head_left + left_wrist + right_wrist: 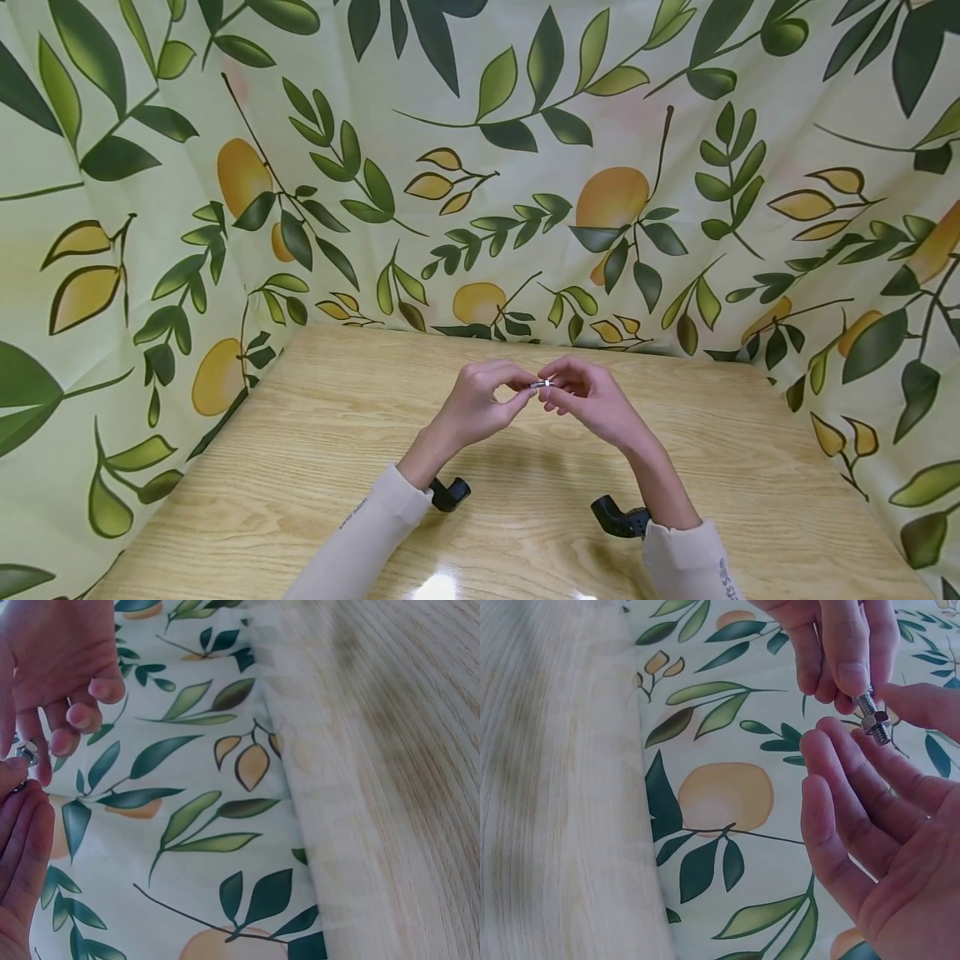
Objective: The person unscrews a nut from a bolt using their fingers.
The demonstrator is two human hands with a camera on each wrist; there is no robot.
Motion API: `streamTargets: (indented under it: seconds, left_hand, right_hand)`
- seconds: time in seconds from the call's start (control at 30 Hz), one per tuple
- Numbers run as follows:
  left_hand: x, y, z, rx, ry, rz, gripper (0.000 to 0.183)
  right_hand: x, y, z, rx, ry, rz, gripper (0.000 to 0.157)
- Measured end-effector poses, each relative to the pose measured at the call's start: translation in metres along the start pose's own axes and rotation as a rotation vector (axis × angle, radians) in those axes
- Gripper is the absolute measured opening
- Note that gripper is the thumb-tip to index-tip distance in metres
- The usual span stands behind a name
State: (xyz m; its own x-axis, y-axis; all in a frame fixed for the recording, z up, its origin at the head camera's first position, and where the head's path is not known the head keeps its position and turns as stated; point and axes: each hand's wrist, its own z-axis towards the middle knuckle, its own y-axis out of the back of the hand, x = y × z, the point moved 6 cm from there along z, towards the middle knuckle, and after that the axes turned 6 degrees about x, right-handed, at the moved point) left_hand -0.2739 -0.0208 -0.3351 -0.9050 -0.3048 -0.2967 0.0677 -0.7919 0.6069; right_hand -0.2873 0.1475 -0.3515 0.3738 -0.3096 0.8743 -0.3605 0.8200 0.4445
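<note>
My left hand [474, 404] pinches a small metal bolt [883, 739] between thumb and fingertips, above the table. A silver hex nut [875, 719] sits on the bolt's thread, close to its free end. From the other side, my right hand [597, 404] has its thumb and forefinger around the nut, while its remaining fingers curve loosely below. In the right wrist view the bolt slants downward and the left fingers hide its other end. Only a glint of the nut shows between the fingers in the left wrist view.
The wooden table [337, 417] spreads beneath both hands. Behind and beside it hangs a leaf-and-fruit patterned cloth [420, 275]. A black wrist mount [452, 495] juts from the left wrist, and another black mount [621, 517] from the right.
</note>
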Motion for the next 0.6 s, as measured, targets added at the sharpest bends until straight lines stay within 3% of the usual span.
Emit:
streamTargets:
  seconds: [0.33, 0.6]
  left_hand:
    - [0.0001, 0.0005, -0.0005, -0.005, 0.001, 0.016, 0.009]
    - [-0.001, 0.0005, -0.0003, -0.005, -0.002, 0.02, 0.008]
  right_hand:
    - [-0.0027, -0.0004, 0.0019, 0.017, -0.007, -0.058, 0.028]
    - [-0.002, -0.0006, 0.0006, 0.02, 0.005, -0.035, 0.02]
